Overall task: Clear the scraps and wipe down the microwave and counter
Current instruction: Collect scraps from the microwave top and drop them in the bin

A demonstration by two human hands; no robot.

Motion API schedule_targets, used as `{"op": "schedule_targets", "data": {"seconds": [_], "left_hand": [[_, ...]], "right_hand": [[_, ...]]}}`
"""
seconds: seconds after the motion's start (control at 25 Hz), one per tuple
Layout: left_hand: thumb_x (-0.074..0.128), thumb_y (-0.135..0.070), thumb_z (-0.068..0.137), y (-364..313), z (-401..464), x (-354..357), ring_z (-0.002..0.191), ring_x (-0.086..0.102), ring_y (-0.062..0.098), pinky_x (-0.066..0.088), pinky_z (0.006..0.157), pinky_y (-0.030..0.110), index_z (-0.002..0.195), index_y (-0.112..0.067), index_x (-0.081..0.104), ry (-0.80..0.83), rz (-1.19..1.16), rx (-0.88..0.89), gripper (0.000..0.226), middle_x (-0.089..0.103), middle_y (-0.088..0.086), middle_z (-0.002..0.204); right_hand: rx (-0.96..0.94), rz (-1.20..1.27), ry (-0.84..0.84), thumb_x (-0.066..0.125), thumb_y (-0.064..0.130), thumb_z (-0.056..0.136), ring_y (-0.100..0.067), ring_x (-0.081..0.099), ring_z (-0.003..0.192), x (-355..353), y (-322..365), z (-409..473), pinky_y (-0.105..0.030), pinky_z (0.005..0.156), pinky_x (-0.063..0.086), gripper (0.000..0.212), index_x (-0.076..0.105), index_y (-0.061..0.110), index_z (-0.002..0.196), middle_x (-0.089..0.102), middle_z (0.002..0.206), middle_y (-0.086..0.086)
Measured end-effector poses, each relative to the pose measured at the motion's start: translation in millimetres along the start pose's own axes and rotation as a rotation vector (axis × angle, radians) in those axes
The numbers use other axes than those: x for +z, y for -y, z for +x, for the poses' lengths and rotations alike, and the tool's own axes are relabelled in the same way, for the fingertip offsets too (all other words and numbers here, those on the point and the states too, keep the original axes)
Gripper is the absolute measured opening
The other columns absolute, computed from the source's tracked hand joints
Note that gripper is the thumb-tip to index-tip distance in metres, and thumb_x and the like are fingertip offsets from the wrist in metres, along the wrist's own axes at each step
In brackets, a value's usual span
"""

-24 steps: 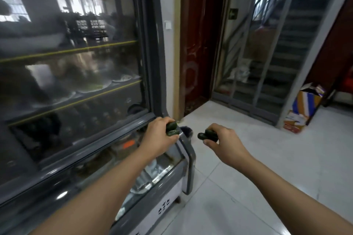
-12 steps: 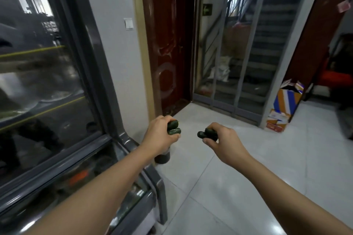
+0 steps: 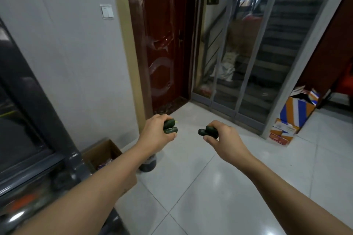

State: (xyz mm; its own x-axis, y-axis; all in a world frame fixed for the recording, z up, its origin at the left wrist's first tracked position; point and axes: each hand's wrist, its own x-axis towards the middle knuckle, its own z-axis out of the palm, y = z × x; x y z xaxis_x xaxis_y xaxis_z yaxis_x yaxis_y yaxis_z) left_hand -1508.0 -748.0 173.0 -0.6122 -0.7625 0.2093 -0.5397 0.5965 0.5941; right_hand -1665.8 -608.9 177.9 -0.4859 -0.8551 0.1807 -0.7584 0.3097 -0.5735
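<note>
Scraps: two dark green pieces (image 3: 170, 126) are gripped in the curled left hand (image 3: 156, 135); other green pieces (image 3: 208, 132) are pinched by the right hand (image 3: 223, 140); both hands are above the white tiled floor (image 3: 200, 187), near a red door (image 3: 162, 44).

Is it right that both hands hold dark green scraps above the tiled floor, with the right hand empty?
Not quite: in the head view the right hand is not empty; its fingers grip dark green scraps, as does the left hand, above the tiled floor.

Dark green scraps (image 3: 170, 126), two stubby pieces, another clump (image 3: 207, 132) apart, midair
</note>
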Motion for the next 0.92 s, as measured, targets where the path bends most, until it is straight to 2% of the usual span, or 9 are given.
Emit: {"op": "schedule_targets", "data": {"seconds": [0.16,0.52,0.72,0.8,0.92], "left_hand": [[0.074,-0.025,0.076,3.4,79.5,32.7,0.095,0.056,0.017,0.046,0.085,0.026,0.113,-0.022,0.062,-0.012,-0.002,-0.014,0.039,0.059,0.001,0.105],[0.075,-0.025,0.076,30.2,265.6,75.5,0.091,0.054,0.010,0.038,0.079,0.019,0.115,-0.021,0.062,-0.083,0.021,-0.100,0.041,0.060,-0.001,0.107],[0.076,-0.022,0.076,34.8,344.7,98.7,0.096,0.058,0.014,0.046,0.086,0.024,0.118,-0.019,0.061,-0.129,0.009,-0.187,0.045,0.060,0.000,0.109],[0.076,-0.021,0.076,35.0,375.3,112.4,0.098,0.057,0.015,0.046,0.088,0.024,0.119,-0.017,0.061,-0.181,0.008,-0.233,0.046,0.060,0.001,0.109],[0.077,-0.020,0.075,34.2,410.3,133.2,0.098,0.058,0.018,0.049,0.090,0.032,0.117,-0.015,0.062,-0.264,0.012,-0.343,0.045,0.061,0.002,0.108]], "right_hand": [[-0.033,-0.003,0.023,0.061,0.025,0.089,-0.020,0.056,0.088,2.0,-38.3,81.8,-0.033,0.075,0.047,0.018,0.057,0.017,0.105,0.062,0.098,-0.002],[-0.100,0.005,0.096,0.061,0.027,0.090,-0.019,0.057,0.093,16.2,-89.9,286.5,-0.038,0.081,0.050,0.021,0.057,0.016,0.108,0.062,0.103,-0.003],[-0.209,0.045,0.172,0.061,0.026,0.089,-0.019,0.058,0.093,25.0,-122.5,391.3,-0.036,0.080,0.050,0.022,0.058,0.015,0.108,0.062,0.103,-0.004],[-0.265,0.043,0.198,0.063,0.027,0.088,-0.019,0.058,0.092,31.0,-138.8,437.7,-0.035,0.079,0.050,0.023,0.058,0.016,0.107,0.063,0.102,-0.003],[-0.363,0.038,0.254,0.064,0.028,0.087,-0.019,0.058,0.092,38.4,-158.4,499.4,-0.033,0.077,0.049,0.023,0.059,0.016,0.106,0.063,0.101,-0.002]]}}
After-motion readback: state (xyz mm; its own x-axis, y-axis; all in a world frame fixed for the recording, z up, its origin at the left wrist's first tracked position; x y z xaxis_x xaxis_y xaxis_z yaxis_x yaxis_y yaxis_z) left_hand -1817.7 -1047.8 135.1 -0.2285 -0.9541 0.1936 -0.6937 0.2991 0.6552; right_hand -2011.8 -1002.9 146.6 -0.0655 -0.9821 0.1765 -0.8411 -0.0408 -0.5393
